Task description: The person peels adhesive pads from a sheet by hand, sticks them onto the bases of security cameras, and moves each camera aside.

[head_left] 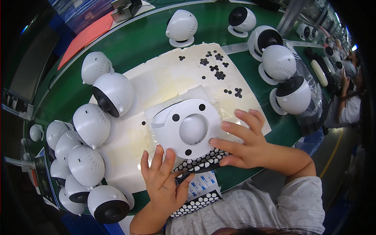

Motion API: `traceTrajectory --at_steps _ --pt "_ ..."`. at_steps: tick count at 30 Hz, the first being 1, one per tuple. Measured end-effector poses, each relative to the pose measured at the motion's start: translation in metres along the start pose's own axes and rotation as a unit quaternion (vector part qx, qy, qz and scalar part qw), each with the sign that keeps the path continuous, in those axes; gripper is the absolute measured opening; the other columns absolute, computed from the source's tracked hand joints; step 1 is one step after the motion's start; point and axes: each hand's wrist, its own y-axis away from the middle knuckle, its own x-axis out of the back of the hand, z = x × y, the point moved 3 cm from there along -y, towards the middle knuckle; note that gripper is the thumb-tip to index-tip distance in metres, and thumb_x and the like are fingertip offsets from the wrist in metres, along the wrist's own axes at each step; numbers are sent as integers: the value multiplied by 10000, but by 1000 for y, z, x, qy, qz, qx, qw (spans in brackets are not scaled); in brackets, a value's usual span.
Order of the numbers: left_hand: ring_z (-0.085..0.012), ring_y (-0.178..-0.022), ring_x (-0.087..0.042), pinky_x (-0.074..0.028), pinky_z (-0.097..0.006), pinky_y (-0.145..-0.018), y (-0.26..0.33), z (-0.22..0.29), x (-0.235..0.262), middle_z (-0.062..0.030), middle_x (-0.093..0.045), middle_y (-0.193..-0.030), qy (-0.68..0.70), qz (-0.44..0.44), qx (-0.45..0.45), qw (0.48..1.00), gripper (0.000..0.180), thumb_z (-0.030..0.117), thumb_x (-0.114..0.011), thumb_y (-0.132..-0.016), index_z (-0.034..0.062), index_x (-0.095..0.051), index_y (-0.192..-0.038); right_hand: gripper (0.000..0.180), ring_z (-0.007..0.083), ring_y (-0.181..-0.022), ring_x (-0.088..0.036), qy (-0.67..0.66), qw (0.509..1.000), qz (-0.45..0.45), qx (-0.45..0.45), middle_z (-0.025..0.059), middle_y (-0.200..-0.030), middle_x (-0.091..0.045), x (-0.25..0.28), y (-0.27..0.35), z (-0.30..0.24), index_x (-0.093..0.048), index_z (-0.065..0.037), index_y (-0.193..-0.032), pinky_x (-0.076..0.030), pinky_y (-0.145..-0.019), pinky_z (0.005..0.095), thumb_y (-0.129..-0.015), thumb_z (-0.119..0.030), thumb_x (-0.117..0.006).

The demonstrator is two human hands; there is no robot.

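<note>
While the upturned white camera base (187, 128) is steadied near the desk's (133, 43) front edge by the right hand (244, 143), fingers spread flat, a black dot-pad sheet (203, 161) is pinched closed in the left hand (164, 184).

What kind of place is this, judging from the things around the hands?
Probably a factory assembly line. Many identical white round camera housings crowd a long green bench, sheets of black adhesive dots lie by the hands, and another person works further along.

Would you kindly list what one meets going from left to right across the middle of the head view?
Cluster of white dome camera shells → white round base with black pads → right hand → white dome camera with black face → co-worker's sleeve.
</note>
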Motion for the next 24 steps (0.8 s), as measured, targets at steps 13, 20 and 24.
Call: traceTrajectory --at_steps 13,20,24 --pt "-342 -1241 -331 -212 -523 -973 2 -3 3 -132 -444 -1285 15 -13 -26 999 161 169 -663 -680 26 -636 -751 360 260 -891 -471 -102 991 -51 67 65 -903 -527 -5 -104 17 -565 -51 -1036 -356 -800 389 -713 -193 -631" --pt "-327 -1198 -392 -260 -517 -959 4 7 10 -128 -471 -1257 54 -44 -67 995 266 157 -602 -603 68 -615 -853 187 256 -857 -485 -171 984 15 -38 89 -885 -536 -36 -168 76 -572 -33 -913 -380 -776 343 -765 -147 -594" --pt "-298 -1175 -428 -307 -466 -949 5 9 13 -117 -495 -1236 67 -44 -75 994 262 138 -596 -602 66 -610 -853 110 251 -869 -510 -2 998 52 -19 69 -853 -525 -140 -191 121 -558 -62 -815 -409 -748 368 -736 -126 -603"
